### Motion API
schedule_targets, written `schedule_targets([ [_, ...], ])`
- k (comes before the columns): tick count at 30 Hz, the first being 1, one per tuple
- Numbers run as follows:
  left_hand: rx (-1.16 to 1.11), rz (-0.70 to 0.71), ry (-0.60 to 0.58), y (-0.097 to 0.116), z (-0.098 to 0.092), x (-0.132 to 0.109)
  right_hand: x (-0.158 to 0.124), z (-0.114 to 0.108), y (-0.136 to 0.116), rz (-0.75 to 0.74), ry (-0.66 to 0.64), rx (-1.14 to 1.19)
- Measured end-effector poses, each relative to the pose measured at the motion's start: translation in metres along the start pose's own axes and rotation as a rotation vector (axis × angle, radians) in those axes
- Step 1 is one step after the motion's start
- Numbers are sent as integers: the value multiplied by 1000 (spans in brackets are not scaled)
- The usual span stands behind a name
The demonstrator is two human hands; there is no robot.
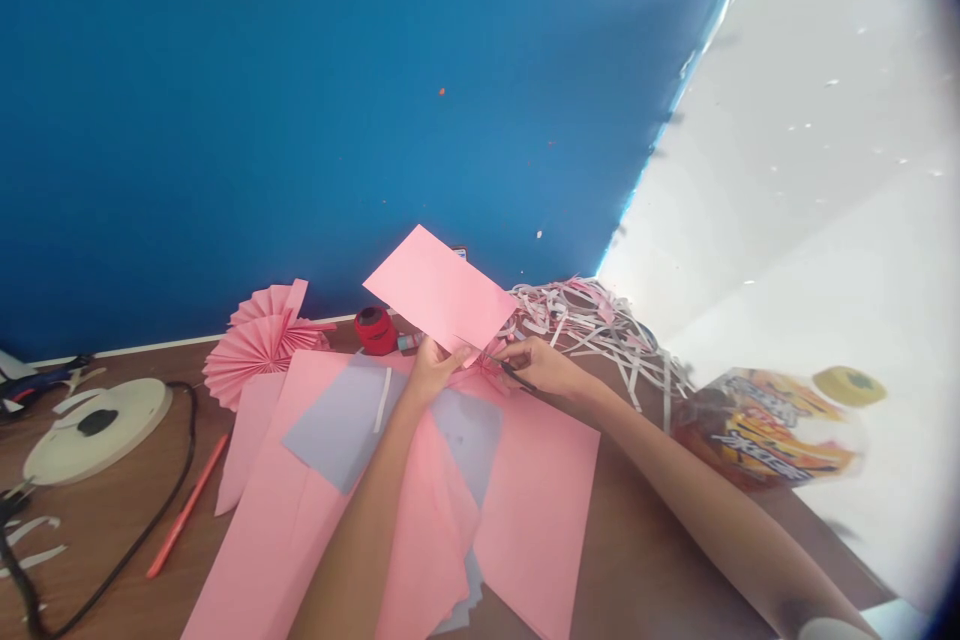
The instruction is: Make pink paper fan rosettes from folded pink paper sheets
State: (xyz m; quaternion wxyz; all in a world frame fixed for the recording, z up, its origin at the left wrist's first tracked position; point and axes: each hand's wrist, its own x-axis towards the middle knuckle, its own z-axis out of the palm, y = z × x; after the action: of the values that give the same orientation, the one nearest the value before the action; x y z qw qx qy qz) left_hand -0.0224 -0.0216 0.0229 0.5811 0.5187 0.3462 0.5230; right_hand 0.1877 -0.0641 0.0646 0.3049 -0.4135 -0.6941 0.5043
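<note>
Brown worktop [622,530], pink papers [544,500]

Pink sheet [442,285] held up over the papers, lower edge pinched in left hand [431,370] grip. Right hand [544,368] grip closed on dark-handled scissors [517,378], near sheet's lower corner.

Dark tool [519,379], partly concealed by the right hand [545,367], type unclear; small object [460,252] before the blue wall [300,120], largely hidden behind the raised pink sheet [442,290]. Bottle [780,430], lettering blurred beyond reading; grey sheet [341,425], part covered by the left forearm [367,510]. Black cable [193,412], leaves the view at lower left; long pink sheet [259,530], cut off by the bottom edge; orange speck [442,91] on the wall, too small to identify.
</note>
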Motion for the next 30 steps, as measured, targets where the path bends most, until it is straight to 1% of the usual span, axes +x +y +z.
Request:
schedule_targets([
  [5, -10, 4, 6, 3, 1, -1, 2, -1, 7, 18, -16, 8],
  [10, 8, -9, 13, 6, 2, -2, 3, 0, 11, 14, 2, 27],
  [17, -2, -22, -4, -1, -2, 0, 4, 0, 14, 7, -14, 37],
  [22, -26, -11, 25, 0, -1, -1, 5, 3, 14, -17, -5, 33],
  [26, -43, -39, 31, 4, 1, -2, 5, 2, 16, -21, -6, 5],
  [30, -48, -6, 81, 4, -4, 1, 4, -3, 17, 1, 0, -36],
])
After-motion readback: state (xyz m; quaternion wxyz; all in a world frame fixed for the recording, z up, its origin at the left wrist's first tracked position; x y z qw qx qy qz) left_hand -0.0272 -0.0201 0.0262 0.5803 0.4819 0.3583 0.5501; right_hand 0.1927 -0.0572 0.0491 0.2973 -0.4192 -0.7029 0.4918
